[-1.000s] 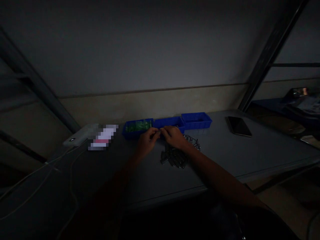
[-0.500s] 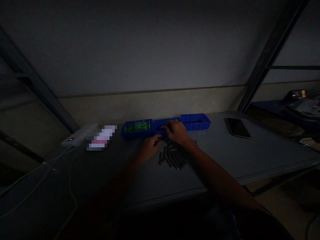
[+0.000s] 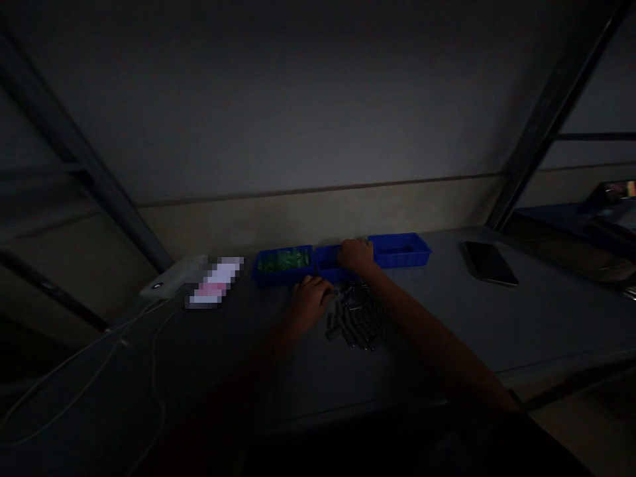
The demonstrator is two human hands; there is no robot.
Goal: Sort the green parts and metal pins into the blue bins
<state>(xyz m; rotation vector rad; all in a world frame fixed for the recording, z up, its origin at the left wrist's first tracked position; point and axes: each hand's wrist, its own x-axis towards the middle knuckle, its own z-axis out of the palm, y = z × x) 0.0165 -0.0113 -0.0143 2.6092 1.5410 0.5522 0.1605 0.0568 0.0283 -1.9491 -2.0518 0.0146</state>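
Observation:
My right hand (image 3: 356,255) is over the right end of the middle blue bin (image 3: 330,273), its fingers curled down into it. The fingertips are hidden behind the hand, so what they grip does not show. Beside the metal pile, just in front of the bins, my left hand (image 3: 312,296) has its fingers bent toward the thumb. Anything in that pinch is too dark to name. Between my forearms lies a heap of short, dark, shiny metal cylinders (image 3: 358,321) on the grey table (image 3: 442,324).
A blue bin (image 3: 284,268) with green plastic-wrapped contents stands left of the middle one; another blue bin (image 3: 400,252) stands right. A dark phone (image 3: 489,262) lies farther right. At left are a white box (image 3: 173,278), a blurred-out bright item (image 3: 216,281) and loose cables (image 3: 154,358).
The view has shifted slightly, so everything sits lower and farther right. My right hand has dipped from above the middle bin into it; my left hand has drawn back slightly from the bin.

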